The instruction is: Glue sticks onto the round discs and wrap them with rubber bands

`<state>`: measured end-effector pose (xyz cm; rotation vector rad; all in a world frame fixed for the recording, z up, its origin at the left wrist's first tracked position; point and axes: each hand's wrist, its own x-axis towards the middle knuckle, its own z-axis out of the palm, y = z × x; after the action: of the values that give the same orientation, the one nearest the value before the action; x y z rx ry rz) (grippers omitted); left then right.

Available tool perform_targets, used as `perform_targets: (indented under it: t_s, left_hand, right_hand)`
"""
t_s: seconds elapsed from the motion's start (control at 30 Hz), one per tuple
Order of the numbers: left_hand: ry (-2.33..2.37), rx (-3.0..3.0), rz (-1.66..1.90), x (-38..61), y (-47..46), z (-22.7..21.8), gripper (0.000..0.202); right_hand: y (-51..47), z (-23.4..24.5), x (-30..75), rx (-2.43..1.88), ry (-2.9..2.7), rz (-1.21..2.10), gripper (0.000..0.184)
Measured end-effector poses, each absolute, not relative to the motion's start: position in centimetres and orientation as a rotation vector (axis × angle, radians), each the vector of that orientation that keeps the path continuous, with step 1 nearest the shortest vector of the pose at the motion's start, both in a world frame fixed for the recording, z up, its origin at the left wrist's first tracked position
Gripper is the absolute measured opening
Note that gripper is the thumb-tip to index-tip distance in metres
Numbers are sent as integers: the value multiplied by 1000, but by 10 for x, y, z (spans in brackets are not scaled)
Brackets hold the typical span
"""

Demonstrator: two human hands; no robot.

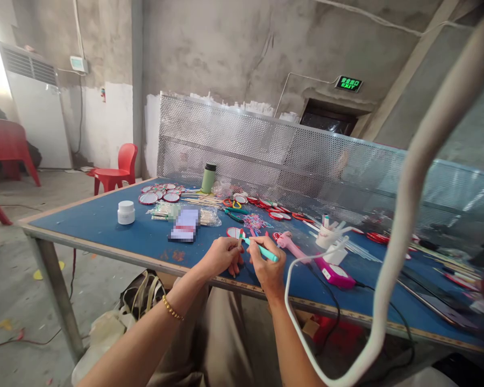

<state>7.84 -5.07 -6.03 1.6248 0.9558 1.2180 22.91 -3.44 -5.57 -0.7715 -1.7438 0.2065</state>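
Note:
My left hand is closed in a pinch on a thin, short stick with a red end, held upright above the table's front edge. In my right hand is a turquoise marker, gripped like a pen, its pale tip pointing left and close to the stick; I cannot tell whether they touch. A round white piece with a red rim shows just beyond my left fingers; whether it joins the stick is unclear. Right of my right hand lies a pink hot glue gun.
On the blue table are a white jar, a phone, a green bottle, pliers and several red-rimmed discs. A magenta box trails a cable. A thick white bent tube crosses the right foreground.

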Motion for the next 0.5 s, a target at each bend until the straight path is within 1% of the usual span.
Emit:
perform_targets:
  t_s: [0.33,0.5]
  left_hand:
    - [950,1615,1217,78,-47,-64,21]
    - [948,1602,1211,77,-46,-65,17]
  right_hand:
    - [-32,-58,229,-742,-1754,225,12]
    - [-32,-58,229,-739,-1777,224,11]
